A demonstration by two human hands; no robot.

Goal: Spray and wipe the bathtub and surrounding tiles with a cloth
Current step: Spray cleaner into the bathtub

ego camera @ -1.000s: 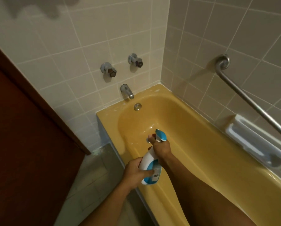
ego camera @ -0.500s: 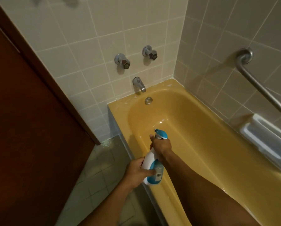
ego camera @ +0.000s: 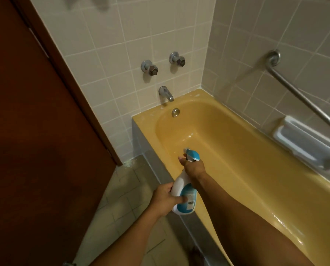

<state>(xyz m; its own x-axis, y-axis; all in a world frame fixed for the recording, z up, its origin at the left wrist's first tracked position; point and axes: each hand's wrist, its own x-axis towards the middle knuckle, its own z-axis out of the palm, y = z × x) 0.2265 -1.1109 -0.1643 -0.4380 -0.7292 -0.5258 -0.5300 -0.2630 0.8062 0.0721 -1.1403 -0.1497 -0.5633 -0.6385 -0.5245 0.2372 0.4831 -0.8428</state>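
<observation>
A white and blue spray bottle is held over the near rim of the yellow bathtub, its nozzle pointing toward the tap end. My right hand grips the bottle's neck and trigger. My left hand grips the bottle's lower body from the left. Pale wall tiles surround the tub at the back and right. No cloth is in view.
Two tap handles and a spout sit on the end wall above the overflow plate. A metal grab bar and a white soap holder are on the right wall. A dark wooden door stands left; tiled floor lies below.
My view has shifted so the tub and taps sit further right and lower in frame. Both hands keep the same grip on the bottle over the tub's rim.
</observation>
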